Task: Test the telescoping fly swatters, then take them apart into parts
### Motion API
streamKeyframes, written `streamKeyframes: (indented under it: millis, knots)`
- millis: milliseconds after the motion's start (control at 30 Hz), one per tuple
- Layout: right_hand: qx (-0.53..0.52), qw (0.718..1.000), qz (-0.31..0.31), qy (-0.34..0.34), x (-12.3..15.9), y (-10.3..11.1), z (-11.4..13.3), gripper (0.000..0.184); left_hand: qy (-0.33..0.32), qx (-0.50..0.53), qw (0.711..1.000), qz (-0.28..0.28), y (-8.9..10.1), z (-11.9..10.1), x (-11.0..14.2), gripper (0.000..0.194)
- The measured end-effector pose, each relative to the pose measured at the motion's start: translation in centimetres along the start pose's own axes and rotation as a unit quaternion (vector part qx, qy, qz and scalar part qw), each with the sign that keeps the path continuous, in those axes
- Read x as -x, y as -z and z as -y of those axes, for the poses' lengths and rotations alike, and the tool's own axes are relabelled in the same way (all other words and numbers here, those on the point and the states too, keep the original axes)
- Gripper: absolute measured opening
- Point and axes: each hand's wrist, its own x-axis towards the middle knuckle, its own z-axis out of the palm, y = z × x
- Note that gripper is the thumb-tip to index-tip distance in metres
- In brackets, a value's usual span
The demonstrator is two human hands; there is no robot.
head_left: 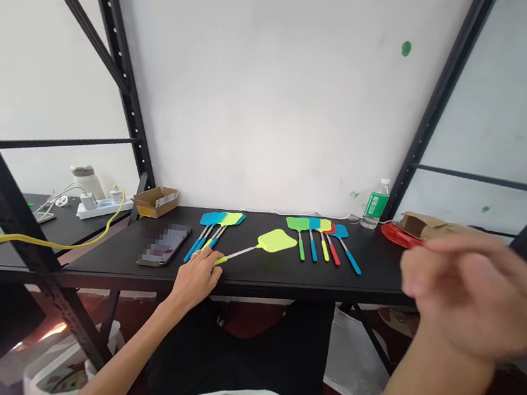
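Observation:
My left hand (197,275) rests at the front edge of the black table (378,280), fingers closed around the handle end of a yellow-green fly swatter (276,241) that lies across the table. Just beyond that hand lies a bundle of blue and yellow-green swatters (221,220). Farther right, several swatters (322,236) in green, blue, yellow and red lie side by side. My right hand (469,291) is raised close to the camera at the right, smeared by motion; what its fingers do is unclear.
A phone (165,245) lies left of my left hand. A small cardboard box (155,201) sits at the back left, a green-labelled bottle (375,204) at the back right, beside a brown paper bag (424,225) on something red. A power strip (103,206) and yellow cable (39,240) lie left.

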Motion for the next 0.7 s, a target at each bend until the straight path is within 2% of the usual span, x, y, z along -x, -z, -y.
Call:
streamKeyframes:
  millis: [67, 100, 167, 300, 400, 467, 600, 700]
  knots:
    - [0.054, 0.997, 0.019, -0.043, -1.6, -2.0, -2.1, 0.018, -0.021, 0.023, 0.999, -0.028, 1.3, -0.1, -0.5, 0.031]
    - [0.102, 0.989, 0.039, -0.102, -2.0, -2.4, -3.3, 0.021, -0.037, 0.036, 0.998, -0.040, 2.0, -0.3, -0.6, 0.031]
    - [0.189, 0.955, 0.115, -0.198, -2.2, -2.4, -5.4, 0.031, -0.072, 0.061, 0.994, -0.062, 3.5, -0.8, -0.9, 0.032]
    - [0.283, 0.881, 0.246, -0.290, -1.9, -1.7, -7.9, 0.049, -0.121, 0.090, 0.984, -0.093, 5.9, -1.7, -0.4, 0.035]
    - [0.230, 0.845, 0.358, -0.325, -1.7, -1.9, -8.2, 0.053, -0.130, 0.118, 0.980, -0.095, 6.8, -1.8, 0.1, 0.035]
    - [0.171, 0.832, 0.407, -0.335, -1.6, -2.2, -8.4, 0.053, -0.127, 0.141, 0.977, -0.094, 7.1, -1.6, 0.2, 0.033]
    - [0.116, 0.834, 0.407, -0.353, -1.5, -2.3, -9.1, 0.057, -0.127, 0.204, 0.967, -0.087, 6.8, -1.0, -0.1, 0.024]
    - [0.095, 0.825, 0.414, -0.374, -1.6, -2.0, -9.8, 0.060, -0.126, 0.225, 0.962, -0.091, 6.3, -0.7, -0.6, 0.017]
